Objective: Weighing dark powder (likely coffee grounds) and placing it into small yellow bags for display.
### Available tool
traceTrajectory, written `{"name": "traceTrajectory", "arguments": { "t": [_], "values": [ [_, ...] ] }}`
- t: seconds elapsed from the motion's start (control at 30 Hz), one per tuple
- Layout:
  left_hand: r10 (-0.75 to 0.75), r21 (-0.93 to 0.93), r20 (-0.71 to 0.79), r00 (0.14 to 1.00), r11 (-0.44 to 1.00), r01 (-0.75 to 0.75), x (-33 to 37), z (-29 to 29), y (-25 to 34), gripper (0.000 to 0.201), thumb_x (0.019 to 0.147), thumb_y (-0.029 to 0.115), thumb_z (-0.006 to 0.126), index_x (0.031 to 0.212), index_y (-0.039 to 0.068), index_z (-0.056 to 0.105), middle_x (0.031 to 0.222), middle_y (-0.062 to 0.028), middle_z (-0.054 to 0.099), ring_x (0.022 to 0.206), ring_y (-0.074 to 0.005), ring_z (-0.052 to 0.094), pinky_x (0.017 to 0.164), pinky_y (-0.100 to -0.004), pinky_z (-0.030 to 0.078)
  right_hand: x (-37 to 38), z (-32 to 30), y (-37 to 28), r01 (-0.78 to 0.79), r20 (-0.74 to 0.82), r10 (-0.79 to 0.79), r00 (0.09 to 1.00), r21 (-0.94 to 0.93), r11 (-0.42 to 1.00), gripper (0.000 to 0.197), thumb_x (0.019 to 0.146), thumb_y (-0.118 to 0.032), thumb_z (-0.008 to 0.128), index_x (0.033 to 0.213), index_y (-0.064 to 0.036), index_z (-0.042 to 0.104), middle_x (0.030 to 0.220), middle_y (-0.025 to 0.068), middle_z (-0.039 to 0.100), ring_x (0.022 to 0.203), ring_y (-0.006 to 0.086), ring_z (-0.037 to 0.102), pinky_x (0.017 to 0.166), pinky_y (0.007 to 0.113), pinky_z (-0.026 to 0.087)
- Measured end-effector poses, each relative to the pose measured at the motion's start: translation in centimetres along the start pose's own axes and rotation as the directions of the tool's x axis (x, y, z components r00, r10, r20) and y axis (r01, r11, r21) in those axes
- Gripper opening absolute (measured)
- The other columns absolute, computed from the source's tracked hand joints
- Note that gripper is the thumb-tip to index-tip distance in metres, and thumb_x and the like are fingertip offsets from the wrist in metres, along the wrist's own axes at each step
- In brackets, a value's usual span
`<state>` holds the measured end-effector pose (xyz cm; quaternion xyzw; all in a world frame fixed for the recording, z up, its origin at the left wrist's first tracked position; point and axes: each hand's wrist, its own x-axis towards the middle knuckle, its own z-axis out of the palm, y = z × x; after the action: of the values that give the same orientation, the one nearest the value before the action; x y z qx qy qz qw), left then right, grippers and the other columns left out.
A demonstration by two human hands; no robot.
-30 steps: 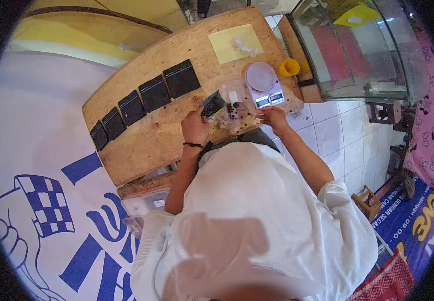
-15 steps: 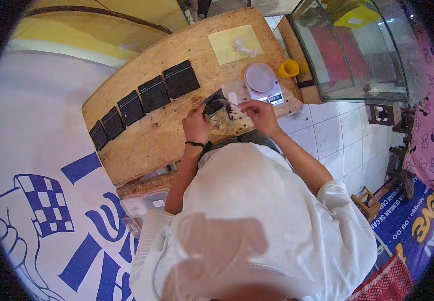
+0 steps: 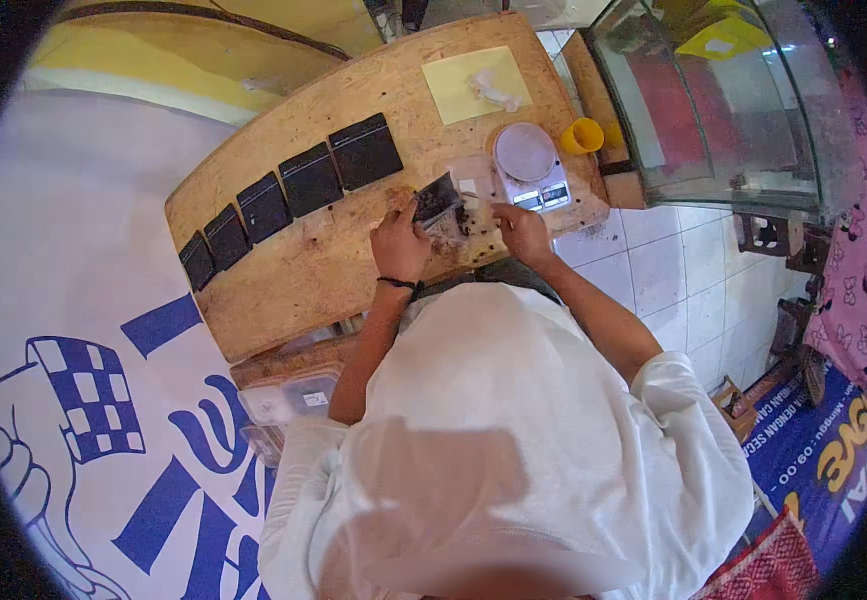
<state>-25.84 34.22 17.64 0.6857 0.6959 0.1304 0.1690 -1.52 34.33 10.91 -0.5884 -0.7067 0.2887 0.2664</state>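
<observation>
My left hand (image 3: 400, 245) is closed on the near-left edge of a small flat black pouch (image 3: 439, 199), tilted above the tabletop. My right hand (image 3: 525, 236) is closed in a pinch around the handle of a small pale spoon (image 3: 486, 205), which shows only faintly. Its tip is over a clear plastic container (image 3: 471, 178) holding dark bits, just right of the pouch. Beyond my right hand stands a kitchen scale (image 3: 543, 195) with a round pale plate (image 3: 525, 152). Further left, several flat black pouches (image 3: 366, 150) lie in a row, larger toward the right.
Dark crumbs are scattered on the wooden table (image 3: 293, 270). A yellow cup (image 3: 582, 136) stands beside the scale. At the back, a yellow sheet (image 3: 453, 90) bears a crumpled white tissue (image 3: 494, 90). A glass case (image 3: 713, 110) stands right of the table.
My right hand has drawn slightly right with the spoon, whose tip has left the pouch mouth for the clear container. My left hand has shifted a little, and the pouch lies more open to view.
</observation>
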Motion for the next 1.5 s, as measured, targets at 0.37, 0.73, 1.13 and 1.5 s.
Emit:
{"name": "traceTrajectory", "arguments": {
  "t": [0.37, 0.73, 1.13, 1.5],
  "values": [
    [0.053, 0.024, -0.053, 0.997, 0.998, -0.051, 0.4, 0.5, 0.2, 0.044, 0.075, 0.011, 0.059, 0.12, 0.011, 0.062, 0.095, -0.017, 0.062, 0.083, -0.0325, 0.06, 0.071, -0.0456, 0.045, -4.0, -1.4, -0.1, 0.154, 0.118, -0.159, 0.98, 0.051, 0.987, 0.031, 0.072, 0.0, 0.057, 0.102, -0.0056, 0.064, 0.095, 0.0154, 0.066, 0.082, 0.034, 0.065, 0.07, 0.041, 0.053],
    [0.044, 0.028, -0.003, 0.999, 0.999, -0.044, 0.3, -0.2, 0.7, 0.042, 0.076, 0.012, 0.06, 0.119, 0.01, 0.062, 0.094, -0.0177, 0.063, 0.084, -0.033, 0.061, 0.073, -0.0463, 0.045, -4.0, -2.2, 0.3, -0.122, 0.076, 0.114, 0.991, 0.111, 0.986, 0.018, 0.074, 0.0, 0.057, 0.09, -0.0019, 0.066, 0.087, 0.018, 0.067, 0.077, 0.0343, 0.065, 0.068, 0.039, 0.053],
    [0.064, 0.016, 0.007, 0.998, 0.998, -0.064, -0.2, -0.4, 0.6, 0.04, 0.075, 0.011, 0.061, 0.115, 0.01, 0.065, 0.087, -0.0183, 0.064, 0.078, -0.0332, 0.062, 0.069, -0.046, 0.047, -1.8, -0.4, -0.4, -0.269, 0.038, 0.267, 0.963, 0.062, 0.961, 0.011, 0.079, -0.004, 0.057, 0.084, 0.0, 0.066, 0.071, 0.0179, 0.066, 0.065, 0.0261, 0.068, 0.057, 0.037, 0.053],
    [0.011, 0.004, 0.052, 0.999, 1.0, -0.012, -0.7, -0.8, 0.1, 0.042, 0.075, 0.01, 0.059, 0.116, 0.009, 0.063, 0.088, -0.0181, 0.063, 0.079, -0.0331, 0.062, 0.071, -0.046, 0.048, -1.7, 1.5, 1.8, -0.77, 0.414, 0.703, 0.579, 0.56, 0.305, 0.014, 0.086, -0.007, 0.053, 0.096, -0.0022, 0.063, 0.088, 0.0109, 0.068, 0.068, 0.0206, 0.068, 0.053, 0.032, 0.051]
  ]
}}
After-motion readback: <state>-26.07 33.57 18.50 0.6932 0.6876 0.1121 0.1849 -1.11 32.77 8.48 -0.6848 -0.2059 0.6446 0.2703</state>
